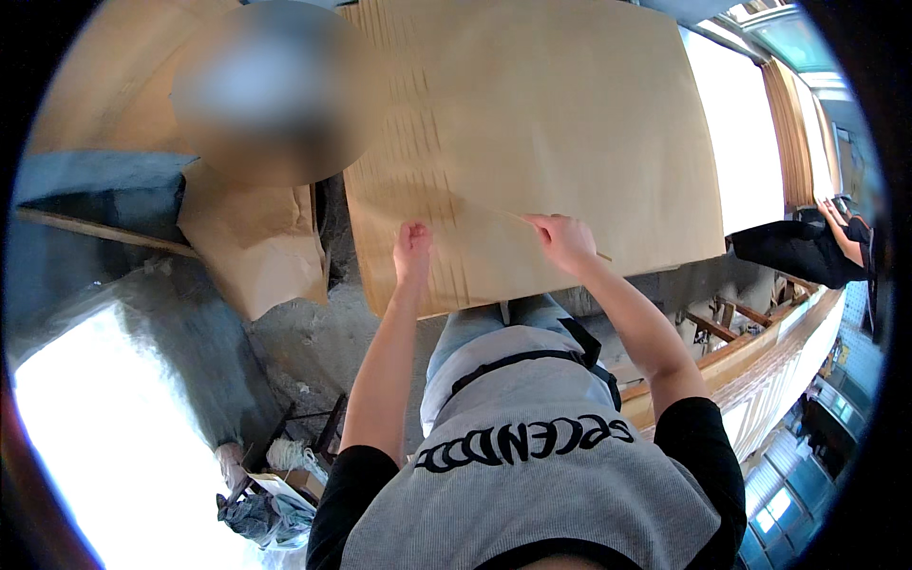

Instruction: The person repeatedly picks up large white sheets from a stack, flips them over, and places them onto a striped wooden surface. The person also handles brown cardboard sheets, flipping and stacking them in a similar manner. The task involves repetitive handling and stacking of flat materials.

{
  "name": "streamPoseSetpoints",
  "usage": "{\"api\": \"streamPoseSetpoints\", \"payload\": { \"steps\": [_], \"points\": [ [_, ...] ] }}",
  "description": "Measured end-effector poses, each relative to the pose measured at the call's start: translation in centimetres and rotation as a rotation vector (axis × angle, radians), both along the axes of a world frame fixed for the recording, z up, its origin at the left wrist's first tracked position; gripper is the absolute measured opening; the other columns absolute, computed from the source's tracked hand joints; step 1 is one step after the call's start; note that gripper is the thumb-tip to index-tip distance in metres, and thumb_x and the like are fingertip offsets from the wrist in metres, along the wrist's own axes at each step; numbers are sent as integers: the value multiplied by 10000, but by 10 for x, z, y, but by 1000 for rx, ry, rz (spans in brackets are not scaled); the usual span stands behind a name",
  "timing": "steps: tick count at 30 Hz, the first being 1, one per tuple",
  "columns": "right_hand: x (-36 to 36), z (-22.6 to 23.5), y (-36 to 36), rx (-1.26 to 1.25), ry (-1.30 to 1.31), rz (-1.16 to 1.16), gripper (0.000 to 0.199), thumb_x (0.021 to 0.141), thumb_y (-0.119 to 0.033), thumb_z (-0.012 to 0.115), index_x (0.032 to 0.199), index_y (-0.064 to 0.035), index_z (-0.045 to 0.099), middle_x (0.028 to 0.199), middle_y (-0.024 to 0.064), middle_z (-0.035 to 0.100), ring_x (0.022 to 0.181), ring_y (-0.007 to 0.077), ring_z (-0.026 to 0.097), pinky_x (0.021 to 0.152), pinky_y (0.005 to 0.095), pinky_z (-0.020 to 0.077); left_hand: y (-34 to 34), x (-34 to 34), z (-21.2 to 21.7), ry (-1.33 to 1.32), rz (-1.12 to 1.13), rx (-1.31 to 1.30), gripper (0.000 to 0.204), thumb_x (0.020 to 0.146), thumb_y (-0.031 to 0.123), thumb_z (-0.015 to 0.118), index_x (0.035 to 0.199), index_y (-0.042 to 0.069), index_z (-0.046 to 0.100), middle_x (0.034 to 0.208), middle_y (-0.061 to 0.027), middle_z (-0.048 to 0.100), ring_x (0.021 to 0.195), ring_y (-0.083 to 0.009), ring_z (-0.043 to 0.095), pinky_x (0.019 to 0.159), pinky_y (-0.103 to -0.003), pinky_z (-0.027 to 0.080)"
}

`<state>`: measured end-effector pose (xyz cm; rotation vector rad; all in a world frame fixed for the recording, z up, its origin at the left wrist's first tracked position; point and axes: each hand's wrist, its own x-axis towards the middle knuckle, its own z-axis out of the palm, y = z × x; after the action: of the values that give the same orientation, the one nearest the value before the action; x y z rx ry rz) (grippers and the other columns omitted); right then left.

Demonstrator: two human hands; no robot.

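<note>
Brown board-like sheets [570,123] lie stacked in front of me, with short dark slits or marks running down their left part. Over the near left part of the top sheet is my left hand [413,252], its fingers curled in; whatever they may hold is too small to make out. To the right, my right hand [566,242] is closed around a thin yellowish stick-like thing [605,256]. One end pokes out past the fingertips, the other behind the hand. Whether either hand touches the sheet, I cannot tell.
Creased brown paper [256,247] hangs left of the stack. At lower left are a bundle of white string [294,456] and a dark plastic bag [271,518]. A wooden frame [750,332] stands at right, and another person's arm [841,233] shows beyond. A blurred patch hides the upper left.
</note>
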<state>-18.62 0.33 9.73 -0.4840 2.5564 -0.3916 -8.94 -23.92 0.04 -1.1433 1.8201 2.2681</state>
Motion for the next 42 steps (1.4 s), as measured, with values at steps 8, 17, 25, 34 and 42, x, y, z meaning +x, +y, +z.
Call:
{"api": "streamPoseSetpoints", "payload": {
  "steps": [8, 17, 25, 34, 42],
  "points": [
    [35, 13, 67, -190, 61, -294, 242, 801, -179, 488, 1028, -218, 564, 712, 125, 570, 607, 265, 547, 534, 356, 428, 5, -5, 0, -96, -86, 100, 275, 796, 251, 558, 996, 75, 488, 822, 12, 508, 678, -70, 481, 567, -216, 414],
    [55, 0, 216, -63, 87, -612, 243, 789, -205, 520, 1024, -169, 567, 627, 132, 552, 580, 263, 547, 549, 332, 427, 48, 93, 39, -4, -238, 803, 543, 772, 313, 573, 1207, 111, 319, 1162, -8, 411, 1005, -146, 460, 763, -334, 412],
    [28, -5, 334, -82, 136, -741, 240, 785, -214, 520, 1005, -138, 577, 671, 133, 576, 621, 254, 570, 579, 321, 438, 189, 68, 26, -113, -156, 794, 457, 771, 336, 585, 1110, 94, 398, 990, -63, 526, 888, -228, 538, 657, -303, 442],
    [3, 12, 395, 98, 168, -448, 217, 792, -213, 483, 977, -174, 590, 772, 115, 599, 721, 286, 576, 615, 369, 461, 259, 58, -19, -307, 305, 487, 298, 813, 343, 529, 950, 81, 488, 723, -53, 543, 514, -162, 492, 413, -234, 349],
    [0, 1, 408, 248, 210, -136, 236, 778, -157, 459, 969, -199, 591, 723, 106, 589, 685, 271, 583, 578, 376, 464, 255, 91, -7, -271, 354, 559, 320, 783, 394, 551, 881, 92, 504, 667, -20, 507, 467, -116, 422, 380, -210, 299]
  ]
}}
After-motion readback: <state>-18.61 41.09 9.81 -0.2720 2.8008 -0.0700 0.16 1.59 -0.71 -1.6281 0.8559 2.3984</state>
